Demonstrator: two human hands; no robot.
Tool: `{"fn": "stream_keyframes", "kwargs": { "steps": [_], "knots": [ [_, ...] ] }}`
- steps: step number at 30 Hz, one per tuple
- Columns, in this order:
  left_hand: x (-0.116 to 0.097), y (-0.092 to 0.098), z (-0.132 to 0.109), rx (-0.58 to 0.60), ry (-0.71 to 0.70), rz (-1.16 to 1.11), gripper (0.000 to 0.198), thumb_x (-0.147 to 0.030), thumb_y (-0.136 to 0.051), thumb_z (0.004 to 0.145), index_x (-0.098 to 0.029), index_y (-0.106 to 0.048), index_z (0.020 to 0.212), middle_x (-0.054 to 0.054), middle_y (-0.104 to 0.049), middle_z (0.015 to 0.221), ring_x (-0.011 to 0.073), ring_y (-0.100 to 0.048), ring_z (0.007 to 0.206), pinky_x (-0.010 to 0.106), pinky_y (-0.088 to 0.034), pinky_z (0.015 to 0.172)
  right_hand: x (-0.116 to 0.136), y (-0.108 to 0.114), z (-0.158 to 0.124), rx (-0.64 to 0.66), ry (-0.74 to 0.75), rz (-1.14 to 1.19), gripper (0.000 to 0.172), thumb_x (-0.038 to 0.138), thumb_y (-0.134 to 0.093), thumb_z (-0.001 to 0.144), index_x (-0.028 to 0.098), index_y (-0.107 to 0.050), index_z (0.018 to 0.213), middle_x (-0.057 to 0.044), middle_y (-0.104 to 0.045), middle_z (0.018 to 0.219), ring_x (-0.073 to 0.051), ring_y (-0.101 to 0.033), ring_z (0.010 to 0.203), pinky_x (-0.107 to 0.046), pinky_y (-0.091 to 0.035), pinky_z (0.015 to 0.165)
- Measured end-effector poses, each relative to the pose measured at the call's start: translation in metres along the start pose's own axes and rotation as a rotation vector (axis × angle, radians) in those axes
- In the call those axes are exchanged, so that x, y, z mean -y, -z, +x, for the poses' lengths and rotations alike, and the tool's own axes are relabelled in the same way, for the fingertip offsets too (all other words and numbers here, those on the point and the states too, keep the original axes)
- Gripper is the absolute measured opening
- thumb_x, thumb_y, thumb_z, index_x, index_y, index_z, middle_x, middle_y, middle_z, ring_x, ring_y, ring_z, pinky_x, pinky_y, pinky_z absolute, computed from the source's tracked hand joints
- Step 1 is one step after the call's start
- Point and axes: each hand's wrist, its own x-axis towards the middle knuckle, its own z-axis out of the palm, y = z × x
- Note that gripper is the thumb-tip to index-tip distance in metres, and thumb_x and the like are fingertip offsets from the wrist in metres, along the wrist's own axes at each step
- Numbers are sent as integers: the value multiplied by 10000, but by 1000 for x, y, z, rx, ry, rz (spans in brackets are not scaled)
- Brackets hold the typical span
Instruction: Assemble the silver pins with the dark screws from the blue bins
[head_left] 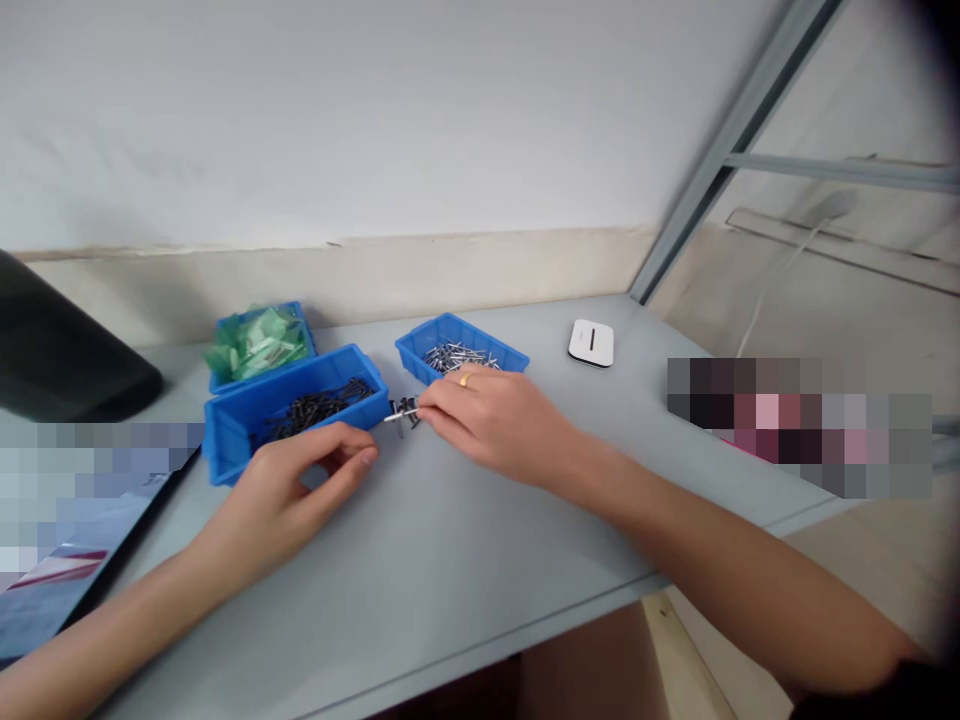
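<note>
My right hand [495, 415] is closed in a pinch around a thin silver pin [396, 414], which looks like a rivet and points to the left. Under its fingertips, a small group of dark screws [405, 406] lies on the grey table. My left hand [315, 470] is curled in front of a blue bin [225, 440], thumb and fingertips together; whether anything is between them is hidden. Inside that bin are many black screws [319, 410]. Just behind my right hand, a smaller blue bin [420, 338] holds a heap of silver pins [457, 356].
A third blue bin [296, 310] with green plastic packets [262, 340] stands at the back left. Beyond it leans a dark cylinder [67, 350]. A white square device [592, 343] lies at the back right. A metal frame [720, 180] rises at the table's right end.
</note>
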Motion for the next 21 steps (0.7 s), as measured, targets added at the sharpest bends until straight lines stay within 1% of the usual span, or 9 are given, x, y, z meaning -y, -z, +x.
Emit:
{"fn": "stream_keyframes", "kwargs": {
  "steps": [3, 6, 10, 12, 14, 16, 18, 19, 21],
  "knots": [
    [3, -3, 0, 29, -24, 11, 244, -425, -524, 922, -236, -677, 893, -11, -728, 779, 164, -656, 682, 186, -483, 494, -6, 6, 1, -44, -100, -17, 296, 299, -396, 1031, 164, -647, 949, -32, -687, 875, -140, -594, 850, -256, -358, 708],
    [5, -5, 0, 43, -46, 35, 241, -414, -519, 924, -233, -679, 919, -10, -728, 775, 164, -658, 676, 196, -495, 520, -19, 12, 2, -88, -259, -112, 285, 320, -407, 1021, 173, -642, 953, -31, -679, 834, -145, -579, 794, -261, -319, 643],
    [7, -7, -1, 78, -52, 53, 265, -415, -497, 932, -223, -680, 927, 1, -722, 770, 167, -655, 657, 210, -490, 514, -34, 13, 2, -32, -421, -256, 203, 256, -473, 980, 170, -653, 942, -42, -680, 832, -168, -576, 770, -279, -285, 600],
    [7, -8, -1, 112, -49, 54, 278, -422, -485, 942, -218, -675, 940, 17, -728, 807, 178, -666, 685, 225, -502, 532, -32, 12, 2, -36, -390, -287, 199, 240, -476, 978, 158, -655, 943, -61, -684, 884, -186, -585, 828, -287, -312, 627],
    [7, -9, -1, 152, -56, 57, 275, -419, -478, 954, -218, -666, 968, 33, -734, 867, 193, -681, 739, 251, -530, 592, -21, 9, 2, -41, -264, -255, 226, 238, -445, 995, 151, -649, 956, -76, -677, 935, -193, -590, 895, -292, -353, 679],
    [8, -11, -1, 183, -84, 67, 262, -402, -468, 967, -220, -656, 993, 42, -732, 926, 204, -688, 801, 284, -549, 676, -6, 5, -1, 29, -97, -150, 242, 227, -406, 1010, 158, -636, 976, -65, -665, 956, -182, -598, 929, -283, -379, 683],
    [8, -11, -1, 201, -118, 81, 255, -383, -454, 979, -222, -648, 1012, 46, -725, 958, 207, -685, 837, 303, -551, 730, 9, -2, -5, 111, 26, -102, 210, 176, -407, 990, 169, -612, 945, -47, -649, 934, -175, -610, 896, -279, -381, 622],
    [9, -12, -1, 206, -130, 88, 253, -379, -450, 982, -223, -646, 1017, 48, -720, 966, 207, -683, 847, 307, -549, 741, 14, -5, -7, 161, 63, -96, 194, 127, -410, 968, 165, -599, 953, -47, -642, 947, -173, -615, 884, -279, -378, 590],
    [9, -12, -1, 218, -140, 101, 251, -375, -450, 984, -223, -646, 1022, 49, -712, 965, 206, -677, 852, 306, -546, 741, 22, -12, -10, 243, 26, -112, 192, 79, -412, 941, 163, -581, 974, -57, -631, 979, -176, -629, 825, -285, -381, 538]
  ]
}}
